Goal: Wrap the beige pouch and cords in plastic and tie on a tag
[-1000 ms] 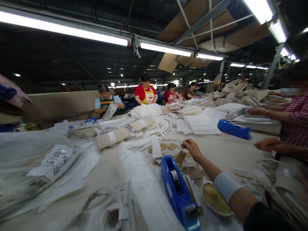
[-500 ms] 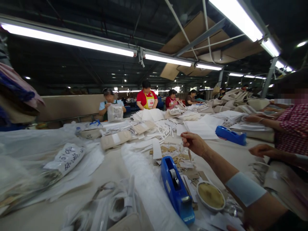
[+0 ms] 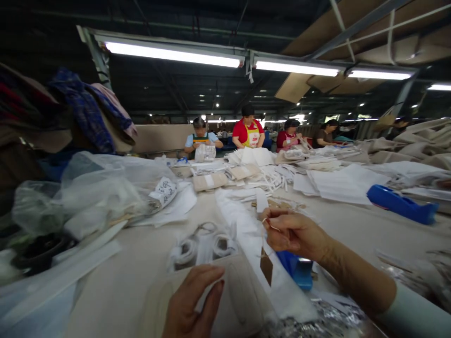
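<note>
My right hand is closed in a pinch on the string of a small brown paper tag, which hangs below it. My left hand is low in the view, fingers pinched on the white edge of a beige fabric piece lying on the table. A blue tape dispenser sits just under my right hand, partly hidden by it. Coils of white cord in plastic lie just beyond my left hand.
Clear plastic bags pile up at the left under hanging clothes. White and beige fabric pieces cover the far table. A second blue dispenser lies at right. Several workers stand across the table.
The view has swung left and down. My right hand has lifted a tag from the pile and drawn it toward me. My left hand has come into view on the beige fabric.
</note>
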A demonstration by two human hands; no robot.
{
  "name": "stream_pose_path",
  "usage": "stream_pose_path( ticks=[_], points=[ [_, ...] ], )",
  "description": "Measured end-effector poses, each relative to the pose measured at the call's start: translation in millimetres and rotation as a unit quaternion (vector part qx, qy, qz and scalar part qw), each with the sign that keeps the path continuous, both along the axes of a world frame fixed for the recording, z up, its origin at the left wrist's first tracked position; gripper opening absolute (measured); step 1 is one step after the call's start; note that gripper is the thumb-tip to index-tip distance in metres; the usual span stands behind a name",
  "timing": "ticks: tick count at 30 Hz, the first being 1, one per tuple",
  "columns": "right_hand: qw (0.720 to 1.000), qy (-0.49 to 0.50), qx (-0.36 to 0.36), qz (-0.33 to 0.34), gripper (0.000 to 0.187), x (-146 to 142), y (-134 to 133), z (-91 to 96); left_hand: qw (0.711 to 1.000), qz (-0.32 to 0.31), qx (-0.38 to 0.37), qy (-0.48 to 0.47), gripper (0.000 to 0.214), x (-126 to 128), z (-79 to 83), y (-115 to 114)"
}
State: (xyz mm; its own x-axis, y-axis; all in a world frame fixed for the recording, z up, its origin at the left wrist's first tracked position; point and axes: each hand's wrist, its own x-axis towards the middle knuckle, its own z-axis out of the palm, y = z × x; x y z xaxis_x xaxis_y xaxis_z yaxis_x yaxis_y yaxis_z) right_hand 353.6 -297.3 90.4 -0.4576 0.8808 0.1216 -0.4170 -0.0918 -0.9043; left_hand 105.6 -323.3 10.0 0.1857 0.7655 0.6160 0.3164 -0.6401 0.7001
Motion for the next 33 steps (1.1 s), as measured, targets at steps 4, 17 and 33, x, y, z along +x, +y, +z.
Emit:
stream_pose_path(
  ticks=[4,17,33],
  points=[
    [0.998,0.014,-0.018,0.066,0.008,-31.6,-13.2,-1.5,0.995,-0.076,-0.070,-0.001,0.023,20.1,7.2,-6.9],
    [0.994,0.076,-0.012,0.082,0.007,-70.3,-29.1,-16.5,0.984,-0.116,-0.097,-0.089,0.013,31.3,-12.4,-21.0],
    [0.986,0.071,-0.026,-0.148,0.017,-56.1,-60.7,-122.5,0.853,-0.138,-0.420,-0.278,0.011,-4.8,10.6,-4.0]
  ],
)
